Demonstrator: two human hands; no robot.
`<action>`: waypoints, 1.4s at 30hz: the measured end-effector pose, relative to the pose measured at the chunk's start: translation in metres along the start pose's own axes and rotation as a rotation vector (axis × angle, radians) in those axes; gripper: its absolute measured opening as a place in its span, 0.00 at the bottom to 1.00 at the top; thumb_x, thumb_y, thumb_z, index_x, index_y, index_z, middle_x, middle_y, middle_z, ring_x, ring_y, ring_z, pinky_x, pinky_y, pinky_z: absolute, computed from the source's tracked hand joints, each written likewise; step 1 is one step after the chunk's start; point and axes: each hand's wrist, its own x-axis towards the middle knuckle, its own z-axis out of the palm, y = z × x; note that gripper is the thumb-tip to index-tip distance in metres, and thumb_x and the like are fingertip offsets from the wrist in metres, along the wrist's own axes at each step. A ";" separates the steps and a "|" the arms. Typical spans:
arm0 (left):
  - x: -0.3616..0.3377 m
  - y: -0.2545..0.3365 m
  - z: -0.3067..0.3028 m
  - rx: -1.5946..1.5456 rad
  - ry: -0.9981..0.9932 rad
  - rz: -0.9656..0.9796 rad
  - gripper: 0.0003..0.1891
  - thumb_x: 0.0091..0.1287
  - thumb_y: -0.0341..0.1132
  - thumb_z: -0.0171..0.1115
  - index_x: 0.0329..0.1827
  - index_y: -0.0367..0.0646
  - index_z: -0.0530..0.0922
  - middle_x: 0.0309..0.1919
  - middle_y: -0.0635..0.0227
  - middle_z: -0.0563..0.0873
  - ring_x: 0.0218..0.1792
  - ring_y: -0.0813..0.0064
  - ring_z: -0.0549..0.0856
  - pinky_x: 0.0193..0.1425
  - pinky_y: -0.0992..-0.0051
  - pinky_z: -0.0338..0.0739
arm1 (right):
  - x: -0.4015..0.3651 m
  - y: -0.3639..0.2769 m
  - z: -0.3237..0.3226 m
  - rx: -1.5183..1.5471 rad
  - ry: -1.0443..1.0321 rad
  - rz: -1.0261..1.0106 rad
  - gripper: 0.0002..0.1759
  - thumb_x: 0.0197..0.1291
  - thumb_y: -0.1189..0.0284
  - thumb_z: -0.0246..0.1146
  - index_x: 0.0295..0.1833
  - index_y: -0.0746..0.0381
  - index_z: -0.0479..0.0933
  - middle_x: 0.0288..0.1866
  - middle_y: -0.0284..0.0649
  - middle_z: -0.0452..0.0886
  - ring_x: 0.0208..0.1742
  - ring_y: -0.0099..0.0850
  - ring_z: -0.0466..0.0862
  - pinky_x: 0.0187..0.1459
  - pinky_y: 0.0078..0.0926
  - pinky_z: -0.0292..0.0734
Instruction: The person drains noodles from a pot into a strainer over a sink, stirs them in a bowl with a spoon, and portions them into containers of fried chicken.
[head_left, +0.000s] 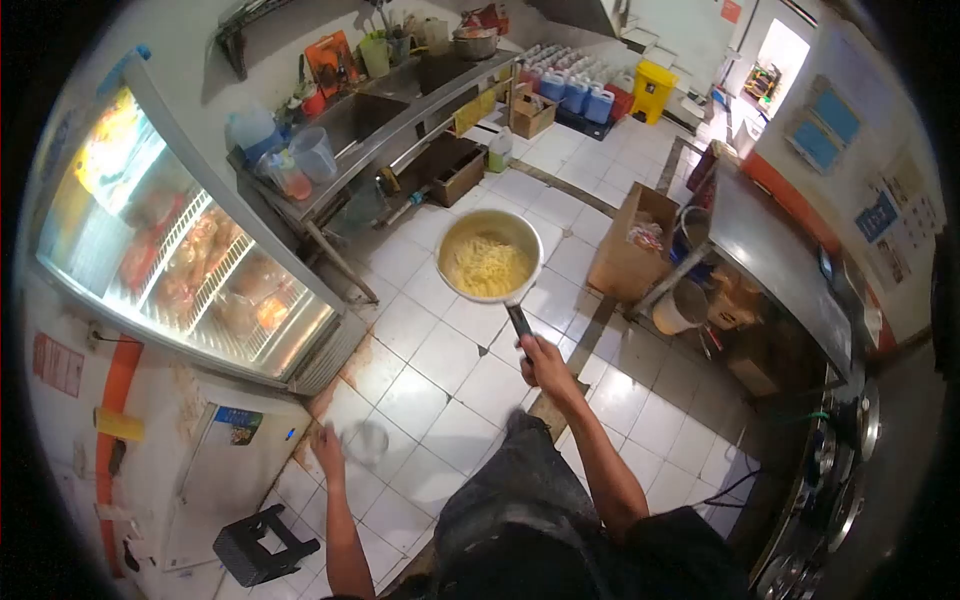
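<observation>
My right hand (545, 364) is wrapped round the black handle of a metal saucepan (443, 262), held out ahead of me above the floor. Pale yellow noodles (488, 268) lie in the pan. Low on the left, my left hand (327, 452) is closed on what looks like a small mesh strainer (368, 443). Its round, see-through bowl is blurred, and its handle hardly shows. The strainer and the saucepan are well apart.
A lit glass-door fridge (200, 250) stands at left, with a black stool (262, 545) below it. Ahead runs a steel sink counter (400, 135). At right are a cardboard box (630, 245), a steel table (780, 260) and a stove (840, 500). White tiles (470, 385) cover the floor.
</observation>
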 end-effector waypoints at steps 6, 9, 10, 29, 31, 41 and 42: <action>0.161 0.196 0.150 -0.366 -0.007 0.033 0.15 0.75 0.36 0.53 0.27 0.46 0.65 0.20 0.77 0.66 0.23 0.83 0.69 0.28 0.79 0.64 | 0.207 -0.018 0.000 0.117 -0.114 0.253 0.17 0.76 0.57 0.50 0.48 0.61 0.71 0.18 0.25 0.59 0.16 0.17 0.57 0.19 0.19 0.51; 0.245 0.251 0.208 -0.512 0.120 0.103 0.17 0.76 0.35 0.52 0.26 0.48 0.62 0.19 0.79 0.64 0.21 0.86 0.63 0.25 0.79 0.59 | 0.398 -0.038 0.029 -0.008 -0.179 0.103 0.15 0.75 0.58 0.50 0.46 0.59 0.69 0.17 0.25 0.58 0.16 0.17 0.58 0.19 0.19 0.52; 0.258 0.258 0.212 -0.579 0.143 0.106 0.17 0.76 0.35 0.51 0.26 0.49 0.61 0.19 0.79 0.63 0.21 0.86 0.62 0.25 0.79 0.59 | 0.430 -0.039 0.032 -0.012 -0.148 0.142 0.14 0.75 0.59 0.51 0.47 0.60 0.69 0.17 0.24 0.58 0.15 0.17 0.58 0.18 0.19 0.51; 0.862 0.528 0.524 -0.449 0.477 0.151 0.21 0.76 0.44 0.55 0.25 0.45 0.66 0.19 0.79 0.66 0.21 0.87 0.64 0.24 0.78 0.57 | 1.103 -0.089 0.158 0.030 -0.311 -0.016 0.17 0.73 0.59 0.55 0.54 0.62 0.70 0.18 0.24 0.61 0.15 0.15 0.58 0.17 0.18 0.51; 0.939 0.536 0.552 -0.387 0.503 0.203 0.22 0.76 0.45 0.55 0.24 0.43 0.66 0.20 0.77 0.66 0.22 0.85 0.64 0.25 0.76 0.59 | 1.152 -0.089 0.159 -0.011 -0.414 -0.082 0.19 0.73 0.59 0.56 0.58 0.63 0.70 0.18 0.24 0.61 0.15 0.15 0.59 0.17 0.18 0.52; 1.102 0.531 0.659 -0.206 0.612 0.226 0.21 0.76 0.44 0.54 0.35 0.30 0.75 0.23 0.55 0.77 0.29 0.70 0.74 0.37 0.65 0.70 | 1.337 -0.077 0.171 -0.444 -0.547 -0.368 0.25 0.74 0.58 0.53 0.65 0.66 0.68 0.24 0.31 0.71 0.22 0.18 0.69 0.25 0.21 0.68; 1.109 0.522 0.672 -0.158 0.676 0.259 0.19 0.77 0.44 0.50 0.27 0.43 0.68 0.20 0.75 0.70 0.23 0.81 0.69 0.30 0.74 0.64 | 1.344 -0.089 0.171 -0.451 -0.596 -0.278 0.25 0.74 0.60 0.53 0.65 0.68 0.68 0.28 0.40 0.77 0.26 0.29 0.78 0.31 0.31 0.74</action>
